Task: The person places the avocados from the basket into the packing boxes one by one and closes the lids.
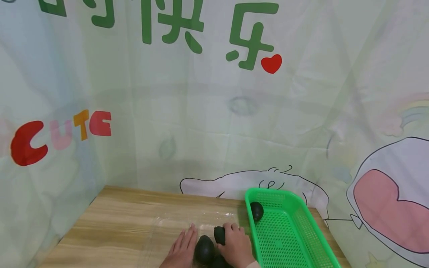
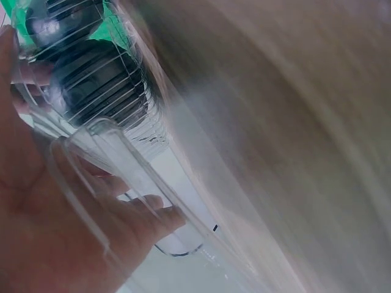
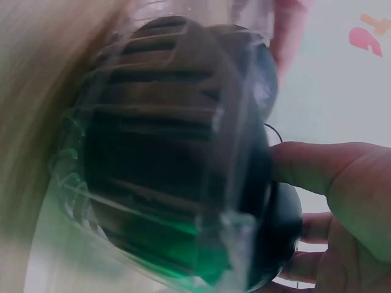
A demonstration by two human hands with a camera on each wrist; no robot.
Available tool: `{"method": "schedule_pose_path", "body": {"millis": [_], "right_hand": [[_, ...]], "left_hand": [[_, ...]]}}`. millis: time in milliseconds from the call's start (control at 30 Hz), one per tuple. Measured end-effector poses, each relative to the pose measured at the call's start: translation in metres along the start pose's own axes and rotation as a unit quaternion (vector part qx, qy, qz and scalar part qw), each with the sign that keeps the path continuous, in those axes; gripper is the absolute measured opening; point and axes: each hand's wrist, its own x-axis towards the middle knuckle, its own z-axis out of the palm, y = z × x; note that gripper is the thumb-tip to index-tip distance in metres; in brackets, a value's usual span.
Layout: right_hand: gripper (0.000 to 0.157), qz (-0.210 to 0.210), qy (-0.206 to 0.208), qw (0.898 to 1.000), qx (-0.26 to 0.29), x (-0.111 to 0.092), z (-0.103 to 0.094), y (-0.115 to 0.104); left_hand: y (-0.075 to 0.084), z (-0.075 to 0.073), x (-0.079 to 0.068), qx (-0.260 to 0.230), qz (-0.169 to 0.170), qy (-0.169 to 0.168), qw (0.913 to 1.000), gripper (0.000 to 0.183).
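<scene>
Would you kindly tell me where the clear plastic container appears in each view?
Head: the clear container sits at lower centre, left of the green basket.
Left wrist: it slants from upper left toward bottom centre.
Right wrist: it fills the left and centre, close up.
Shared landmark: dark oval items inside it.

- there were 4 dark ovals (image 1: pixel 204 250), far as I could see
- 2 hands (image 1: pixel 182 246) were in it
- had just 1 basket (image 1: pixel 279 243)
- 1 clear tray (image 1: pixel 167 227), that was it
- and 1 table (image 1: pixel 110 223)
</scene>
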Motion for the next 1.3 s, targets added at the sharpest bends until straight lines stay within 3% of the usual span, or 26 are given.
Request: {"method": "schedule_pose_path", "body": {"millis": [233,533,833,1067,1200,1300], "right_hand": [[0.055,0.012,-0.03,0.999,-0.002,-0.006,0.01,-0.002],[0.049,-0.007,-0.029,0.999,-0.012,-0.011,0.015,0.0],[0.038,-0.019,-0.025,0.999,-0.012,-0.016,-0.011,0.0],[0.037,-0.019,-0.048,0.998,0.047,-0.012,-0.038,0.012],[0.038,-0.016,-0.06,0.994,0.086,-0.007,-0.057,0.024],[0.038,-0.027,-0.047,0.995,0.088,-0.004,-0.071,0.036]], "left_hand": [[-0.004,0.006,-0.002,0.005,0.0,-0.014,0.9999,0.129],[-0.007,0.012,-0.008,0.009,0.022,0.034,0.9991,0.128],[-0.008,0.011,-0.004,0.021,0.026,0.031,0.999,0.122],[-0.001,0.005,0.001,0.012,0.01,0.012,0.9998,0.127],[0.001,0.003,0.0,0.005,0.025,0.028,0.9993,0.132],[0.002,0.003,-0.004,0.004,0.041,0.049,0.998,0.133]]}}
